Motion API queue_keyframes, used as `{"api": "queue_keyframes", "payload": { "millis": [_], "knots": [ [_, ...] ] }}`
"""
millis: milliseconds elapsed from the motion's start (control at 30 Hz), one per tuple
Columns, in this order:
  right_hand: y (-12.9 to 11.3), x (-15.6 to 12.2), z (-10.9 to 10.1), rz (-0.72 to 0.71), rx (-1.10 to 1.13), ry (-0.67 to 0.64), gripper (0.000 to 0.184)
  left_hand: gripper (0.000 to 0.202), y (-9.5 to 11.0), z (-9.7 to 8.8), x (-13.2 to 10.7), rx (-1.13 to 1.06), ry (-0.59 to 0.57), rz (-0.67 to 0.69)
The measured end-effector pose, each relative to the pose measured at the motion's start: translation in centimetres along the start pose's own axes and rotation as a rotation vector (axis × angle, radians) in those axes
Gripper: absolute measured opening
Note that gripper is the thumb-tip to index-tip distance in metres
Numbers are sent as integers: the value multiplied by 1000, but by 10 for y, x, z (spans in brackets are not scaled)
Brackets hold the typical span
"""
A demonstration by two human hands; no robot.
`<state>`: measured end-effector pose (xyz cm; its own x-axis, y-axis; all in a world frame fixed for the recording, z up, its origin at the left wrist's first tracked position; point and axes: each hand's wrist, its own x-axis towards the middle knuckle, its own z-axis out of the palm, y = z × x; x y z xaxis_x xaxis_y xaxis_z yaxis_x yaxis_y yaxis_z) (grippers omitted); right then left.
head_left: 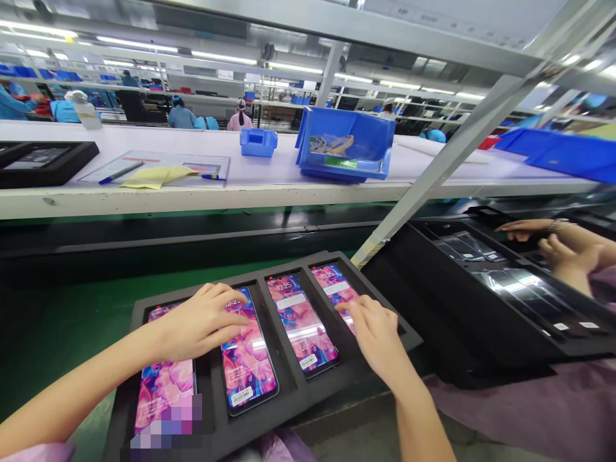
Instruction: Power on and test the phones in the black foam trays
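Observation:
Several smartphones with lit pink and blue screens lie in the slots of a black foam tray [219, 410]. My left hand [197, 321] reaches over the leftmost phone [166, 391], its fingers spread on the upper part of the second phone [248, 359]. Farther right, the third phone [301, 327] lies uncovered in its slot. My right hand [373, 327] rests with its fingers at the rightmost phone [332, 282], hiding the lower part of that screen. Both hands have their fingers apart and grip nothing.
Behind the tray runs a white shelf [260, 192] with a blue parts bin [344, 144], a small blue box [258, 142], a pen [121, 172] and yellow paper [158, 177]. A slanted metal post [447, 154] stands at right. Beyond it, a co-worker's hands [568, 253] reach over stacked black trays [462, 321].

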<state>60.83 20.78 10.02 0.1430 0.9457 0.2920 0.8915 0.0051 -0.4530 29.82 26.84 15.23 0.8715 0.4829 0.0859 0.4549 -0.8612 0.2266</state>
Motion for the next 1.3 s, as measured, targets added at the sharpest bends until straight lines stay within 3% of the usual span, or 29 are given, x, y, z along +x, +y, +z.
{"api": "queue_keyframes", "payload": {
  "millis": [133,267,367,433,467,533,633,667,733,800,867,933,1033,1167,1300],
  "knots": [
    [31,-8,-18,-4,34,18,52,29,10,8,-19,-6,-10,59],
    [55,-1,-18,-9,-78,-28,53,28,5,23,-18,45,-17,67],
    [58,10,-10,76,-242,50,56,32,-13,26,-19,248,204,-198],
    [48,12,-5,59,-270,116,59,34,-22,23,-34,335,353,-396],
    [40,10,-3,-9,-231,90,58,34,-23,21,-45,321,383,-437],
    [22,5,-1,-210,-83,-95,52,34,-18,19,-72,182,359,-384],
    [3,2,6,-403,27,-386,46,35,-2,22,-108,-38,195,-251],
    [0,5,9,-409,-5,-376,47,34,3,25,-115,-51,153,-272],
    [-4,14,18,-372,-127,-194,54,32,6,31,-123,10,147,-413],
    [-12,21,27,-352,-210,10,59,31,4,39,-125,118,279,-628],
    [-28,18,35,-432,-179,76,55,33,1,47,-127,131,471,-822],
    [-49,5,41,-591,-72,30,43,35,2,59,-130,-47,654,-948],
    [-79,-22,48,-747,64,-60,34,42,13,82,-134,-512,823,-969],
    [-96,-41,58,-714,129,-170,35,58,35,100,-134,-936,803,-902],
    [-94,-41,62,-761,150,-192,34,74,54,88,-127,-1196,803,-985]
  ]
}}
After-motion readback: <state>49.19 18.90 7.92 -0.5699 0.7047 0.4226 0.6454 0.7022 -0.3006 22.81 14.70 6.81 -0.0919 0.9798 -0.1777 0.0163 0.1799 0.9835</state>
